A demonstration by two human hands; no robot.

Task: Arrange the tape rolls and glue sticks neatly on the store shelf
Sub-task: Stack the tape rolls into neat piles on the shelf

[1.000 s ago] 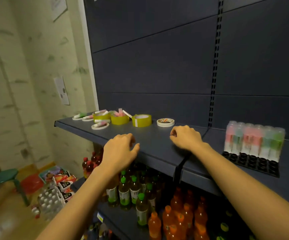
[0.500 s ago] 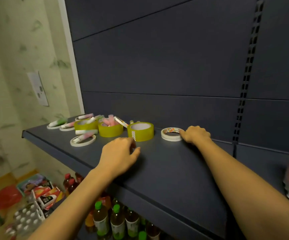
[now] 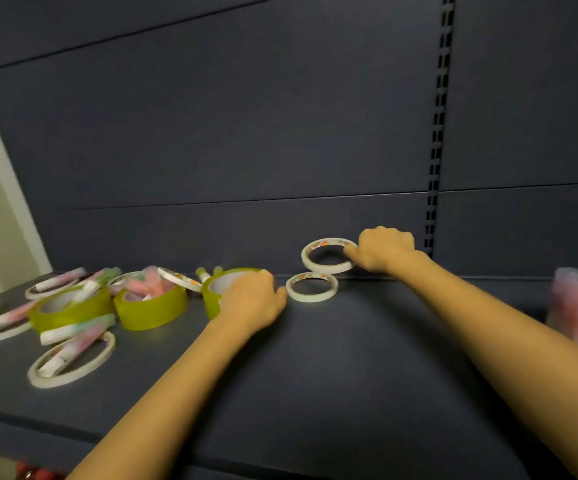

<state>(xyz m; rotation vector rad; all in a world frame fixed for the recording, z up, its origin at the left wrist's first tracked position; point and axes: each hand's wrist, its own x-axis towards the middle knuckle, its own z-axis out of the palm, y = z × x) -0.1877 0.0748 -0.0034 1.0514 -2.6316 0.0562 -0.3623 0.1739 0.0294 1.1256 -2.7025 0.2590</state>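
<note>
On shelf [image 3: 349, 358]: left hand [image 3: 252, 301] curls round yellow roll [image 3: 211, 297]; right hand [image 3: 386, 249] pinches thin white roll [image 3: 325, 268], lifted clear. Suggest: drop it flush on second thin roll [image 3: 310, 297], lying between the hands, and align rims. Count: 3 yellow rolls, ~6 thin rolls. Glue sticks [image 3: 79, 329] left of left hand: blurred, can't count.

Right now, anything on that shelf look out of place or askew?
Yes, the left end is a jumble. Glue sticks lie piled inside the middle yellow roll, another glue stick lies across the front white roll, and a thin roll leans tilted on the yellow one's rim. Nothing looks damaged.
</note>
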